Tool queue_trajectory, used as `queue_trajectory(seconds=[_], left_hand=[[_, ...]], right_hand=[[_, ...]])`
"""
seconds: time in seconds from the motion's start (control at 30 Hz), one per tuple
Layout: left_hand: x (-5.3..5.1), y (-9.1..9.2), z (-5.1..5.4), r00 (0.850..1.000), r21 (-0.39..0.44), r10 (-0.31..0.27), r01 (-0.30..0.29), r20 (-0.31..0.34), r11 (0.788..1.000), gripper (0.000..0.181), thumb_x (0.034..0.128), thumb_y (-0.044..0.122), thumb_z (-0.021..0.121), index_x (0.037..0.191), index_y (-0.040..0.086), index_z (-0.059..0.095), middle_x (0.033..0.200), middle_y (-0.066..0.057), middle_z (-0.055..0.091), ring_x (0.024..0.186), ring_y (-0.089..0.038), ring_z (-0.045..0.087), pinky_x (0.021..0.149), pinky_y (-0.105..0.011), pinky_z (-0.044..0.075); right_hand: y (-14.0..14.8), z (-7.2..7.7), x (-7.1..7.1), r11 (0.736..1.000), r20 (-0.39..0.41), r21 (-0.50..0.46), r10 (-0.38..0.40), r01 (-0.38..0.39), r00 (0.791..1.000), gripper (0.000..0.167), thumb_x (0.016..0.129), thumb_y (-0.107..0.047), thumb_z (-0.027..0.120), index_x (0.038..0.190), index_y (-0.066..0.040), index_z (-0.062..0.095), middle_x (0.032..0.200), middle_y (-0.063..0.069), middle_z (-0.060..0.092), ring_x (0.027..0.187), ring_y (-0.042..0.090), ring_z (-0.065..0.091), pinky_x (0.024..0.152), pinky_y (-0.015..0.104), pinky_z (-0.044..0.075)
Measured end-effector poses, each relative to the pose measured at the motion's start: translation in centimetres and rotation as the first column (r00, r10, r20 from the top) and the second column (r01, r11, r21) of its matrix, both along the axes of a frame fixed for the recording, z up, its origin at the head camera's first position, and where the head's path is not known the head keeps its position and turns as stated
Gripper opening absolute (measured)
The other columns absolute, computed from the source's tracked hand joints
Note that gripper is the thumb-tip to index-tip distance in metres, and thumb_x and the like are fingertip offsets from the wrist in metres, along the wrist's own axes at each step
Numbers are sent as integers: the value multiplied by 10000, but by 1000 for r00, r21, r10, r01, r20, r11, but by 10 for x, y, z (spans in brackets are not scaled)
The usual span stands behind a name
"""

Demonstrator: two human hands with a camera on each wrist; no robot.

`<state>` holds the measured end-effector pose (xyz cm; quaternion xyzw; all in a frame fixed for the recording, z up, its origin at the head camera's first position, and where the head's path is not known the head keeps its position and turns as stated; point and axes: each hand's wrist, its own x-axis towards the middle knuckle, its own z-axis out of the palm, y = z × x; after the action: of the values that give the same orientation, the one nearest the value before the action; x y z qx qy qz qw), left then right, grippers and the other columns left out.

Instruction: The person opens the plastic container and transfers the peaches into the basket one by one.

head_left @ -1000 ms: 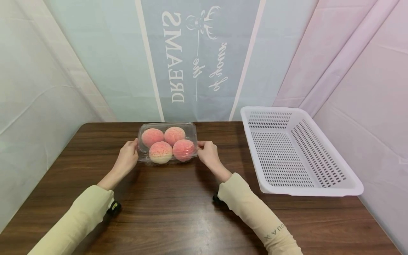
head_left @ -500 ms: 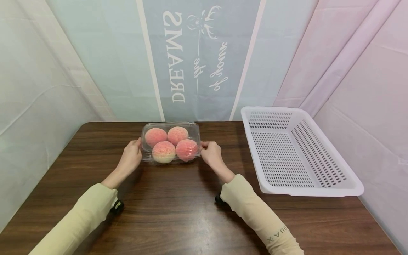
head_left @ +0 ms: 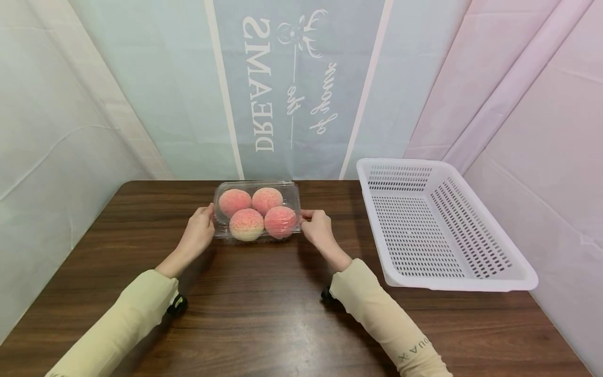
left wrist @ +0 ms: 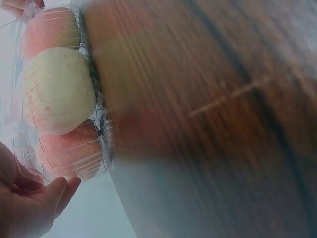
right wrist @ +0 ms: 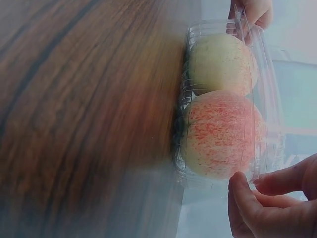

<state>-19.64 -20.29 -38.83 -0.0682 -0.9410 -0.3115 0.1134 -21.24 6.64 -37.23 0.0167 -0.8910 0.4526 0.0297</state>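
A clear plastic fruit box (head_left: 291,195) with several pink and cream peaches (head_left: 247,224) inside is near the back edge of the brown wooden table (head_left: 254,298). My left hand (head_left: 199,230) grips the box's left end, and my right hand (head_left: 317,229) pinches its right end. From the left wrist, the fingertips (left wrist: 62,186) show against the box's clear side. The right wrist view has thumb and fingers (right wrist: 242,193) on the box's rim, close to a peach (right wrist: 225,134). Whether the box touches the table is hard to tell.
To the right stands a white perforated plastic basket (head_left: 464,283), reaching near the table's right edge. A printed grey-blue cloth (head_left: 301,157) hangs directly behind the table, and pale cloth walls (head_left: 61,104) close in both sides.
Held by both hands, the box of peaches has slid a short way to the right, closer to the white basket. The grip looks the same throughout.
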Motion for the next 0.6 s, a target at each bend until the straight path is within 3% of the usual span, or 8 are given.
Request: queue_trajectory(seconds=[0.6], left_hand=[[-5,10,0,1000,-3,-18,18,19,1000,423,881,-57,319,1275,-210,335,1174,-377,439,1076,-448,463,865,-504,412]], right_hand=[[11,0,-1,999,3,-6,-39,39,999,252,808,-58,568,1021,-13,694,918,119,685,749,179,525,573,214,378]])
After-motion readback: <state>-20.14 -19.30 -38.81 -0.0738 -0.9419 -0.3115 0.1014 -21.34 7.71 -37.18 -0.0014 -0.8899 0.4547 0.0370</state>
